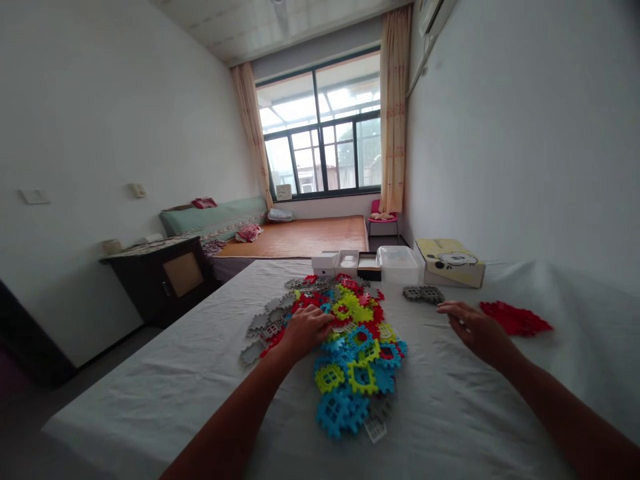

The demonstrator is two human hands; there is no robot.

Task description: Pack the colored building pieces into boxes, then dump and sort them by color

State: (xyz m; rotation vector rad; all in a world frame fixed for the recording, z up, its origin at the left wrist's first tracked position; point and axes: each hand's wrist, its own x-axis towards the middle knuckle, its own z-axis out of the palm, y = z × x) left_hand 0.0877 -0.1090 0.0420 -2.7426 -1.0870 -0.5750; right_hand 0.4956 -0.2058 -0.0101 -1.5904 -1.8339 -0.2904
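Observation:
A heap of flat interlocking plastic tiles in red, blue, yellow-green and grey lies on the white-covered table. My left hand rests on the heap's left side with its fingers curled down among the tiles; what they grip is hidden. My right hand hovers over the cloth to the right of the heap, fingers loosely spread, holding nothing. A small stack of red tiles lies just right of that hand. A small group of grey tiles lies beyond it.
Small white boxes, a clear plastic tub and a yellow carton stand along the table's far edge. A dark cabinet and a bed lie beyond, under a window. A white wall runs close on the right.

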